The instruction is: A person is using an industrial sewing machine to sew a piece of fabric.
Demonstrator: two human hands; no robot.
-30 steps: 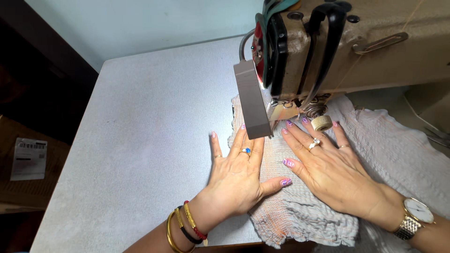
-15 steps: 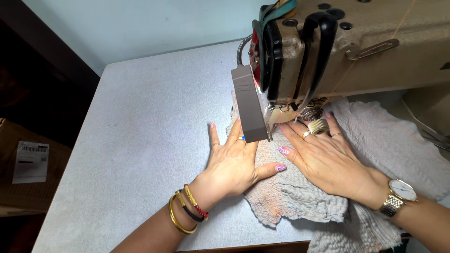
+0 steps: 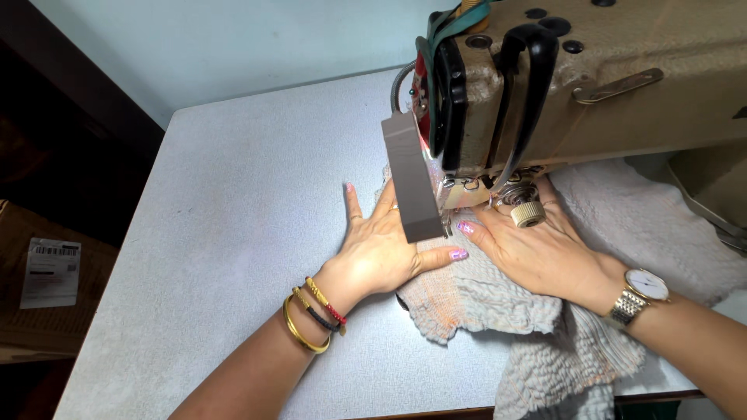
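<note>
A beige sewing machine point(image 3: 607, 85) stands over a crinkled pale grey fabric point(image 3: 537, 350) on a grey table point(image 3: 226, 233). My left hand point(image 3: 377, 249) lies flat, fingers spread, on the fabric's left edge just beside the machine's grey lamp block point(image 3: 412, 179). My right hand point(image 3: 537, 249) presses flat on the fabric under the machine head, its fingertips hidden behind the round knob point(image 3: 527, 214). The needle area is hidden by the machine. Bangles circle my left wrist, and a gold watch point(image 3: 638, 292) sits on the right one.
The fabric bunches and hangs over the table's front edge at the lower right. A cardboard box with a white label point(image 3: 47, 272) sits on the floor at the left. A pale wall runs behind the table.
Both hands have slid away from me with the fabric, further under the machine head. The view has come closer.
</note>
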